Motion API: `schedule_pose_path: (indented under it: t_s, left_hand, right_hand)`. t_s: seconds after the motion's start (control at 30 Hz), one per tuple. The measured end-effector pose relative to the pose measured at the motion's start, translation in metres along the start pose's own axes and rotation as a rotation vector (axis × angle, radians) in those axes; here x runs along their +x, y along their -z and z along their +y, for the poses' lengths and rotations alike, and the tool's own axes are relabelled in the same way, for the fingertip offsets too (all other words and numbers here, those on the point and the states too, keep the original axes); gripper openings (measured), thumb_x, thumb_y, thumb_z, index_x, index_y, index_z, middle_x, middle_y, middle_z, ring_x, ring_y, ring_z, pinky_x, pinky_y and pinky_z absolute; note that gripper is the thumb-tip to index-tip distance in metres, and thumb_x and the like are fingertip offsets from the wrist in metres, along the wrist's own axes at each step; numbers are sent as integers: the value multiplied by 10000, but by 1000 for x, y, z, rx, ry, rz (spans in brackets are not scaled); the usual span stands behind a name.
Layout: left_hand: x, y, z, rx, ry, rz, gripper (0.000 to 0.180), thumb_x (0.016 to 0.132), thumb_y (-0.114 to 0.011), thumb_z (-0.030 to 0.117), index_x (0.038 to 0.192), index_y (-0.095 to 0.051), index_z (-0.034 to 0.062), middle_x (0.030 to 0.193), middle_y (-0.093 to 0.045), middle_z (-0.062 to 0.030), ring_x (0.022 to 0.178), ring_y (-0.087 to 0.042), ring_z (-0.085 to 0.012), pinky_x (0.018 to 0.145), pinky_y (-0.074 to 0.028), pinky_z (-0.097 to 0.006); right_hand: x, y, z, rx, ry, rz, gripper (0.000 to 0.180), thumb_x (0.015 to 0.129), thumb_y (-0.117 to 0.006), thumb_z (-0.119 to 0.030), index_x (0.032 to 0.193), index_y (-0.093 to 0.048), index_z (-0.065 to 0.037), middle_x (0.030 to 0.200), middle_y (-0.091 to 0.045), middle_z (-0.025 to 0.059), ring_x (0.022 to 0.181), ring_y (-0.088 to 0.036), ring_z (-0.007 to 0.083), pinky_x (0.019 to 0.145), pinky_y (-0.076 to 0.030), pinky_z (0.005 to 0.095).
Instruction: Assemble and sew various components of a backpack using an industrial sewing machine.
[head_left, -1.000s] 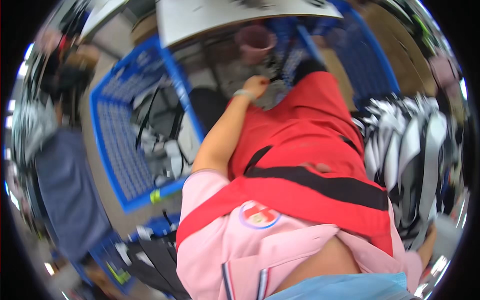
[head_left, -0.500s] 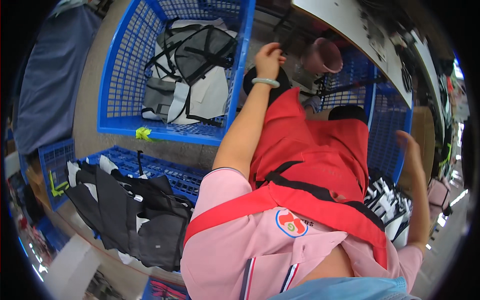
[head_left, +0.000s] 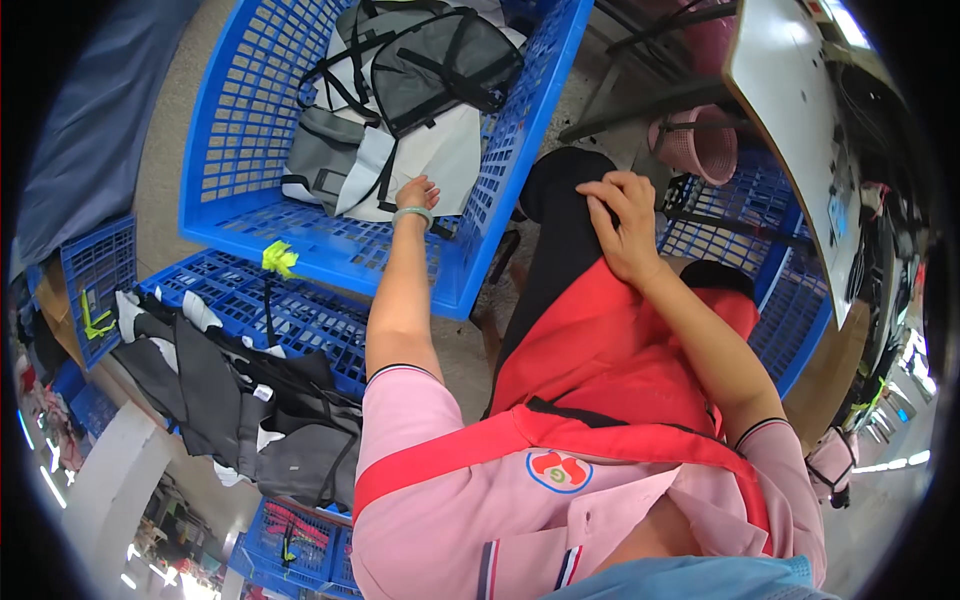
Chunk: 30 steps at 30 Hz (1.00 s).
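Note:
My left hand reaches over the near wall of a large blue plastic basket. It is held over a white sheet-like piece, fingers loosely bent and nothing visible in them; whether they touch the piece I cannot tell. Beyond the hand lie grey sewn pieces with black straps, and a smaller grey and white piece is to its left. On my knee, over black trousers next to the red apron, rests my right hand, fingers spread and holding nothing.
A second blue basket at left has dark grey sewn pieces heaped over it. At right stand a worktable, its dark legs, a pink bin and another blue basket. Yellow-green ties hang on basket rims.
My left hand has moved left from above my knee into the basket. My right hand has come in from the far right onto my knee. The view has turned somewhat.

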<state>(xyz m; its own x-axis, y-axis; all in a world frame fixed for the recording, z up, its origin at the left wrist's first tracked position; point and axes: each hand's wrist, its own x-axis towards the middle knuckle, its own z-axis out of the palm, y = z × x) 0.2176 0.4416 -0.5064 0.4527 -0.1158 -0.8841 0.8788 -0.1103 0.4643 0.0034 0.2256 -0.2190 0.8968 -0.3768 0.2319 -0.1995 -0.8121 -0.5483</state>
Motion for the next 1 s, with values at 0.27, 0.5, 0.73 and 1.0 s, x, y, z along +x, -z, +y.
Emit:
schedule_pose_path:
  t_s: [0.27,0.5,0.73,1.0]
  left_hand:
    - [72,-31,-22,124,76,-8,358,876,-571,108,1227,-526,56,1018,-639,-97,861,-643,-221,680,-524,-331]
    - [179,-24,28,558,-474,282,795,670,-786,209,1334,-411,-16,1201,-572,-196,1114,-552,-314,982,-410,-360]
    - [193,-32,101,620,-394,380,1042,675,-789,256,1438,-160,-72,1444,-311,-269,1343,-327,-353,1120,-263,-343]
    - [188,-102,56,985,-308,323,955,691,-784,278,1426,-246,-8,1361,-423,-240,1273,-423,-302,1049,-363,-380]
  right_hand:
    - [18,-7,12,116,-60,-96,166,781,-611,-74,929,-668,-125,851,-508,44,827,-475,228,763,-341,343]
    - [26,-8,18,211,-111,-156,174,734,-614,-48,881,-687,-103,812,-489,34,780,-463,219,721,-350,337]
    - [30,-12,25,246,-103,-223,181,733,-627,-99,901,-697,-112,802,-478,13,771,-450,197,714,-331,329]
    - [29,-14,29,237,-122,-227,189,723,-632,-96,898,-699,-113,811,-479,12,771,-442,194,721,-332,329]
